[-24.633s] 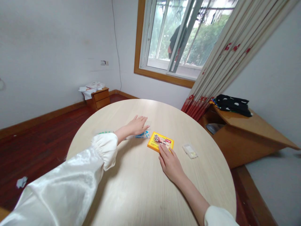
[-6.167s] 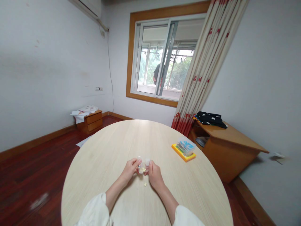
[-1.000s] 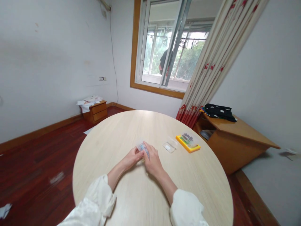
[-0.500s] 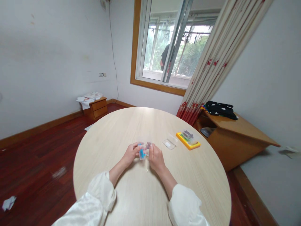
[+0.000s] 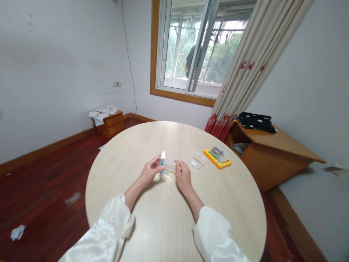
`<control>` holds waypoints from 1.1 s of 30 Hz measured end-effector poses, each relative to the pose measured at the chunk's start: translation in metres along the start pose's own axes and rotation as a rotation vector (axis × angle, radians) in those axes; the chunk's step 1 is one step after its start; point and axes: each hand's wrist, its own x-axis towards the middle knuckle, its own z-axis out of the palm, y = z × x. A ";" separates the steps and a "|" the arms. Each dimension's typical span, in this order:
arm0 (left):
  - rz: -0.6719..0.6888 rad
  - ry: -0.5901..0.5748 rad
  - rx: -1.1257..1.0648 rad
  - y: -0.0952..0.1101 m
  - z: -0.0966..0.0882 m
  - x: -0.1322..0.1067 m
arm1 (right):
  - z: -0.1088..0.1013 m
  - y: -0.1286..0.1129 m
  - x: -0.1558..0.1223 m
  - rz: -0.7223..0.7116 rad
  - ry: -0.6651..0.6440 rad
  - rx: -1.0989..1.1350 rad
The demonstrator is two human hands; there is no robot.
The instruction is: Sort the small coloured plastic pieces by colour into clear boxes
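Note:
My left hand (image 5: 149, 170) holds a small clear plastic box with a blue label (image 5: 163, 164) upright just above the round pale wooden table (image 5: 163, 225). My right hand (image 5: 183, 175) is beside it, fingers curled and pinched on the box's clear open half (image 5: 171, 163). Several tiny yellow pieces (image 5: 168, 176) lie on the table under the box, and one more yellow piece (image 5: 169, 192) lies nearer to me.
A small clear case (image 5: 196, 161) lies right of my hands. Beyond it is a yellow box with a clear case on top (image 5: 218, 155). A wooden desk with dark spotted cloth (image 5: 256, 122) stands right, and a small cabinet (image 5: 110, 122) stands by the far wall.
The clear box has been lifted from the table and opened between both hands. Small yellow pieces now lie on the table beneath it.

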 end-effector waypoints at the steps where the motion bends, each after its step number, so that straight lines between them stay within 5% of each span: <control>1: 0.004 0.009 0.005 0.000 0.000 0.000 | 0.000 0.001 0.001 -0.005 0.016 -0.007; 21: 0.142 -0.307 0.253 0.011 -0.005 -0.003 | 0.014 0.021 0.004 0.243 0.059 0.181; 27: 0.084 -0.101 0.037 0.010 -0.001 -0.002 | 0.010 0.014 0.002 0.176 0.074 0.256; 33: -0.011 0.131 -0.224 0.009 -0.005 0.003 | 0.003 -0.003 -0.002 -0.138 0.040 0.097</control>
